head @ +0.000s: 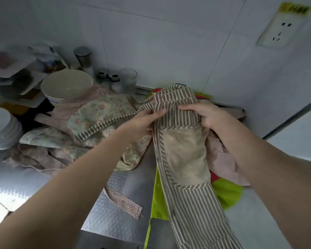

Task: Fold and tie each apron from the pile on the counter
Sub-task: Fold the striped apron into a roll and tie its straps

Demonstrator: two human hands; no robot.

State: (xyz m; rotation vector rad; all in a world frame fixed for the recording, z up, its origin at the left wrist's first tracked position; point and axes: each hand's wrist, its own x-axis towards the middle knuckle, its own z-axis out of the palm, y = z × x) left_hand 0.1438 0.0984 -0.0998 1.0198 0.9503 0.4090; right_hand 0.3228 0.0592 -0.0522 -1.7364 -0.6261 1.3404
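A brown-and-white striped apron (187, 200) with a plain beige patch is folded into a long narrow band that hangs from the middle of the view down over the counter's front edge. My left hand (144, 121) grips its left edge near the top, and my right hand (206, 114) grips its right edge at the same height. One striped strap (104, 126) trails left over a floral apron (101, 112) in the pile. A dotted pink apron (68, 108) lies under that one, and a green apron (224, 193) and a pale pink cloth (223, 159) lie beneath the striped one.
The counter (115, 209) has an embossed metal surface. A stack of bowls (66, 87) and white plates (0, 126) stand at the left. Shakers (108, 78) and a glass (128, 78) line the tiled back wall. A wall socket (280, 31) is at upper right.
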